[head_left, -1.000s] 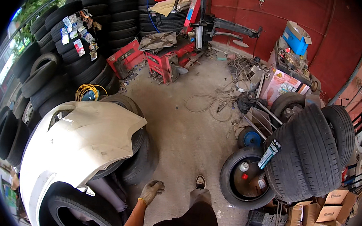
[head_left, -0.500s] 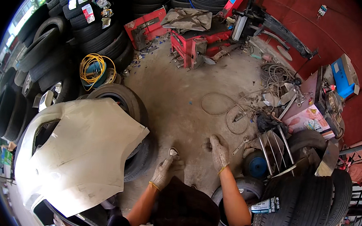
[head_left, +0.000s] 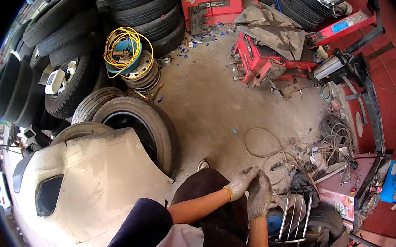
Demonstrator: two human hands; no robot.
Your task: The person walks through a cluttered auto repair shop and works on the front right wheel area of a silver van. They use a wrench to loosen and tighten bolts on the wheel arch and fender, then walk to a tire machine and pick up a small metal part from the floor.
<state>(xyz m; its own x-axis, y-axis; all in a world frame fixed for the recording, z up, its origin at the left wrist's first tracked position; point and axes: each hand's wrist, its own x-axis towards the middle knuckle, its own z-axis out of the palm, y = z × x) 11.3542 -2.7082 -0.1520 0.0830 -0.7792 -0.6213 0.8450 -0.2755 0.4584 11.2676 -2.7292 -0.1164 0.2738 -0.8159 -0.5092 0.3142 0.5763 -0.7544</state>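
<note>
Both my hands wear pale, grimy knit gloves with yellow cuffs and meet in front of my dark apron. My left hand reaches across to the right, its fingers closed against the fingers of my right hand. The right hand is upright, its fingers together and curled toward the left one. Whatever may lie between them is hidden. Beside my left arm, a cream car body panel leans over tires. Nearest my right hand are a chrome rack and a blue-centred wheel.
A tire lies by the panel, with a yellow hose coil behind it. Stacked tires line the back left. A red machine stands ahead. A looped cable crosses the concrete floor; a blue box is at right.
My hands were apart; now they are together, the left having crossed to the right. The view has turned left, so the scene sits farther right, and the tire by the panel shows more.
</note>
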